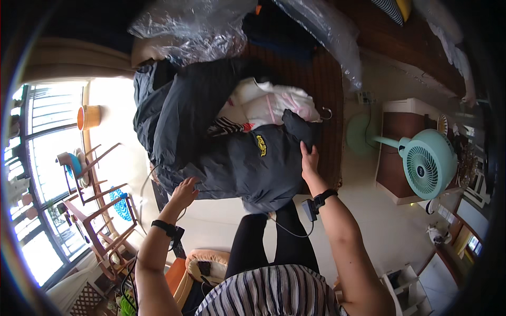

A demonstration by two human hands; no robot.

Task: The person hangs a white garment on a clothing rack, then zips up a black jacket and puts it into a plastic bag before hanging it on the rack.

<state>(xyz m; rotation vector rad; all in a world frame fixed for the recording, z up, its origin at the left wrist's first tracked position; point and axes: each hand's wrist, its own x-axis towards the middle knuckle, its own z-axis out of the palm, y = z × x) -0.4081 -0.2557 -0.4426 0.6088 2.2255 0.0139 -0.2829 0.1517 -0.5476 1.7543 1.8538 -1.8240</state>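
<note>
A dark padded jacket (221, 163) with a yellow emblem on it lies spread over a brown slatted surface. On top of it is a white garment (263, 108) with pink trim, and a hanger hook (327, 113) sticks out at its right end. A black-and-white striped piece (227, 126) shows beside the white cloth. My left hand (184, 193) rests at the jacket's near left edge, fingers stretched out. At the jacket's right side, next to a dark bunched flap (297, 126), my right hand (310, 159) touches the fabric with thumb and fingers apart.
Clear plastic covers (195, 31) lie beyond the jacket, next to dark clothing (279, 31). A mint-green fan (429, 163) stands at the right by a cabinet (392, 142). Wooden chairs (100, 216) are by the window at left. An orange cushioned seat (197, 263) is near my legs.
</note>
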